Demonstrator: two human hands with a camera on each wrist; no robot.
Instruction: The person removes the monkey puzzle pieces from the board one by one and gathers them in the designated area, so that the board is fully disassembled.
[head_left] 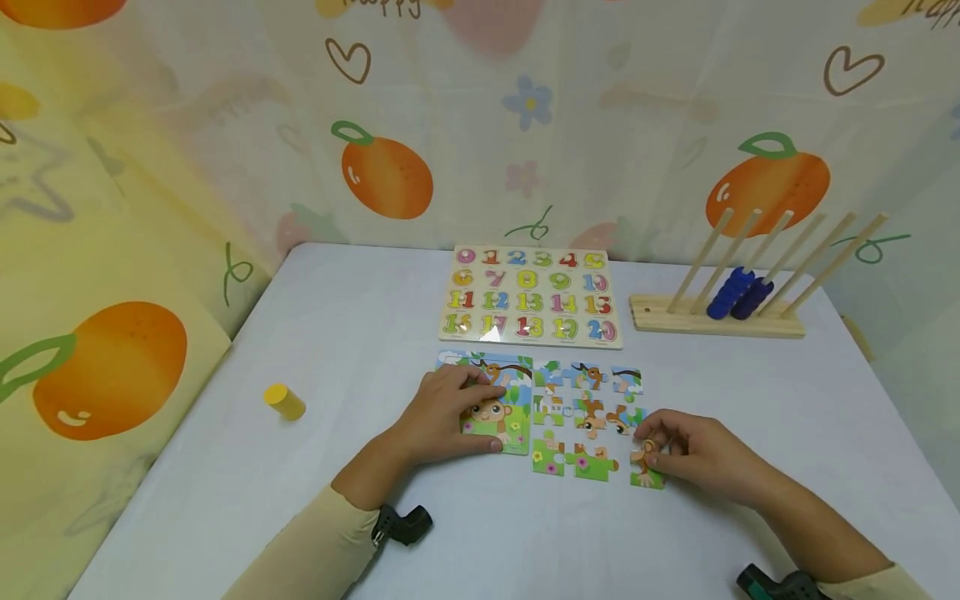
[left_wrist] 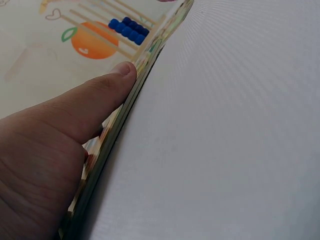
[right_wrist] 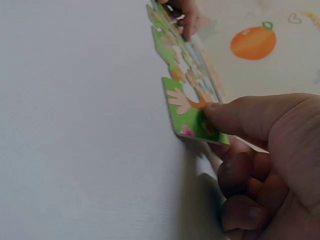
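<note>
My left hand [head_left: 446, 417] rests on a jigsaw board [head_left: 517, 437] with a printed monkey picture, its fingers spread and covering part of it. In the left wrist view the thumb [left_wrist: 117, 75] lies at the board's edge. My right hand [head_left: 697, 457] pinches a jigsaw piece [right_wrist: 197, 117] between thumb and fingers; it is green with a monkey's foot and a pink flower. That piece is at the lower right of several other jigsaw pieces [head_left: 592, 467], laid out in loose rows just right of the board.
Behind the jigsaw stands a wooden number board [head_left: 521, 317] with coloured numerals. At the back right is a wooden peg rack [head_left: 645, 315] with blue beads [head_left: 729, 293] on two pegs. A yellow cylinder [head_left: 285, 402] is on the left of the white table [head_left: 225, 500]. A printed cloth hangs behind.
</note>
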